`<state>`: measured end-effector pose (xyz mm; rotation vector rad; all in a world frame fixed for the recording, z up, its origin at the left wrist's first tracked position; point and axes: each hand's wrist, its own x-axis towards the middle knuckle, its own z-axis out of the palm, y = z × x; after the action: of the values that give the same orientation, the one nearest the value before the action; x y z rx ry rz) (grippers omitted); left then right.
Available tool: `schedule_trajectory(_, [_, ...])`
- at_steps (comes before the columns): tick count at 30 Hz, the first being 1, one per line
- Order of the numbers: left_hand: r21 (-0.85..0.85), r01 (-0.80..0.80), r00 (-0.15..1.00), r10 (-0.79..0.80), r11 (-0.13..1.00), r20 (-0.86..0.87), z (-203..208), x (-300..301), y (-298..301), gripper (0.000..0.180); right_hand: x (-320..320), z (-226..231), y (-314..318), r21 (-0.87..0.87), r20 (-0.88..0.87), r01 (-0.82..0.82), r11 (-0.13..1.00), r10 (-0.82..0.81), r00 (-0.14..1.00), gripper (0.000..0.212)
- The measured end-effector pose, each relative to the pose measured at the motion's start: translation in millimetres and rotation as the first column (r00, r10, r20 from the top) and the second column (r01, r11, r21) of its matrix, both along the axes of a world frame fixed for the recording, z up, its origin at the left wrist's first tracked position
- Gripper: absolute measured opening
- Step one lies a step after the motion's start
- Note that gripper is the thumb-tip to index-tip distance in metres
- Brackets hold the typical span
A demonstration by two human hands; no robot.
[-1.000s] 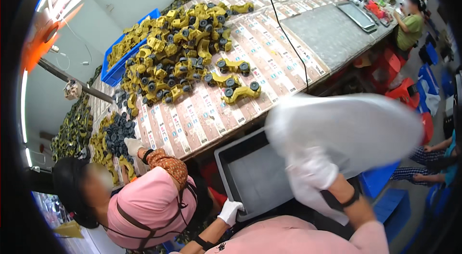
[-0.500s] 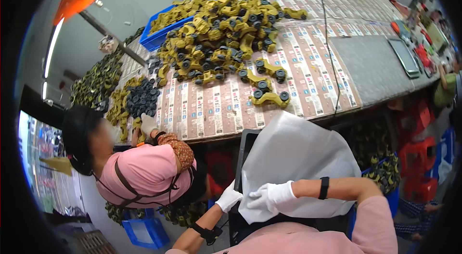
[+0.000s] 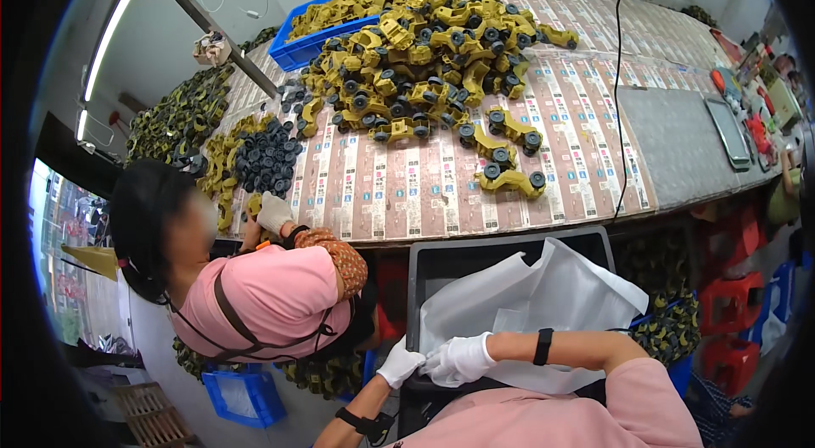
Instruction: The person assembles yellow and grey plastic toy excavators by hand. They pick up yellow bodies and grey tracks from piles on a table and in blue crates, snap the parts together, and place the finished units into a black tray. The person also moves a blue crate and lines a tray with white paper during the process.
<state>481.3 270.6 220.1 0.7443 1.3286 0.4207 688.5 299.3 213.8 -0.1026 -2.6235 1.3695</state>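
A thin white sheet lies partly inside a black crate in front of me, its right side spilling over the crate's edge. My left hand, in a white glove, is closed at the crate's left rim. Right beside it, my gloved right hand has its fingers bent together over the sheet's near left corner. The two hands almost touch. My right fingertips are partly hidden by the sheet and glove folds.
A worktable carries a heap of yellow toy vehicle bodies with black wheels and a blue bin. At left, a co-worker in pink handles similar parts. Red stools stand at right; a blue crate is on the floor.
The sheet has dropped lower into the crate, uncovering its far rim. My right hand has moved left and down, beside my left hand. The view has shifted slightly.
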Motion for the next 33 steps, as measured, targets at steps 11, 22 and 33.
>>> schedule_trajectory(11, [0.060, -0.061, 0.998, 0.061, 0.996, 0.010, 13.5, -37.3, 31.8, 0.046, 100.9, 184.6, 59.3, 0.216, 0.475, 0.264, 0.940, -0.337, 0.813, 0.055])
schedule_trajectory(22, [0.081, 0.094, 0.993, -0.088, 0.992, -0.080, 32.0, -28.8, 58.7, 0.057, 124.1, 52.1, 97.6, 0.482, 0.464, 0.161, 0.861, -0.407, 0.787, 0.096])
schedule_trajectory(33, [-0.113, -0.036, 0.995, 0.025, 0.993, -0.098, 19.7, -22.1, 47.7, 0.062, 118.7, 115.2, 143.0, -0.070, 0.088, 0.282, 0.957, -0.276, 0.957, 0.029])
